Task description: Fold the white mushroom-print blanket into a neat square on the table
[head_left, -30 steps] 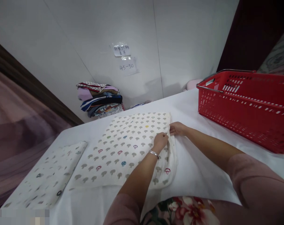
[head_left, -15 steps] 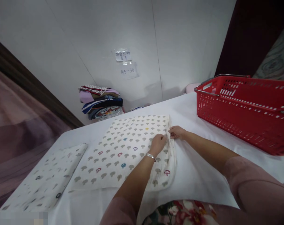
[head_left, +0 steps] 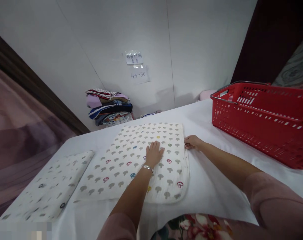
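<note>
One mushroom-print cloth flat on one white-covered table, one other printed cloth leftward, one red basket rightward, left hand palm-down on the mushrooms, fingers spread (gripping nothing), right hand at the right edge, fingers curled, grip undeterminable.

The person's left grip has let go of the right-hand edge of the mushroom-print cloth and moved inward, now resting spread out on the print. It no longer sits close beside the right grip; the two are well apart. The creases along the cloth's right side have flattened, and a red mushroom and a green mushroom there have come into view.
</note>
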`<state>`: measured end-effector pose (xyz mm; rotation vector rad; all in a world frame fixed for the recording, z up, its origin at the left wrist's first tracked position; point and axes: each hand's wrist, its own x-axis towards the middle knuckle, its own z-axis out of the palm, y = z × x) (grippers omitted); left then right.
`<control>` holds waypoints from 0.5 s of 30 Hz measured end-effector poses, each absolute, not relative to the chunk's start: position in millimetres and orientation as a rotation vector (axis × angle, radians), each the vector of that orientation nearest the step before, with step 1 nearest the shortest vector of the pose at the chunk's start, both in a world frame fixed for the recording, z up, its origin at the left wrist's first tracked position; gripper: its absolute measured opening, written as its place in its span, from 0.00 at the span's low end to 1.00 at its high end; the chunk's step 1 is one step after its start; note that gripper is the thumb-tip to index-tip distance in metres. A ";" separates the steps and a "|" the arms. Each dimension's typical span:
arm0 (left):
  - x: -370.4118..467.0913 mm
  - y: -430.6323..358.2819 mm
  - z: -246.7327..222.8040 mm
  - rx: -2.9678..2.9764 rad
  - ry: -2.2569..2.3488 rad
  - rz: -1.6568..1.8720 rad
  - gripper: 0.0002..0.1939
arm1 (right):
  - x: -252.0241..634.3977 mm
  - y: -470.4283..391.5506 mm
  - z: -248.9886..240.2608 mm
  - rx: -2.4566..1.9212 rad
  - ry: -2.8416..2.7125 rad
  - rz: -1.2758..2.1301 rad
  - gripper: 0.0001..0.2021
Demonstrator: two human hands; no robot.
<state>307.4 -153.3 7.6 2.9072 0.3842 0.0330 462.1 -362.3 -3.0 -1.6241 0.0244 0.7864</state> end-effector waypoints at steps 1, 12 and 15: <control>307.7 -152.6 8.5 2.909 0.386 0.040 0.29 | 462.2 -362.7 -3.6 -1.628 0.033 0.786 0.09; 290.7 -73.4 5.4 2.902 0.855 0.041 0.34 | 456.0 -364.5 2.8 -1.616 0.033 0.811 0.05; 291.6 -67.8 2.5 2.891 0.846 -0.001 0.34 | 456.4 -362.6 5.1 -1.634 0.007 0.838 0.06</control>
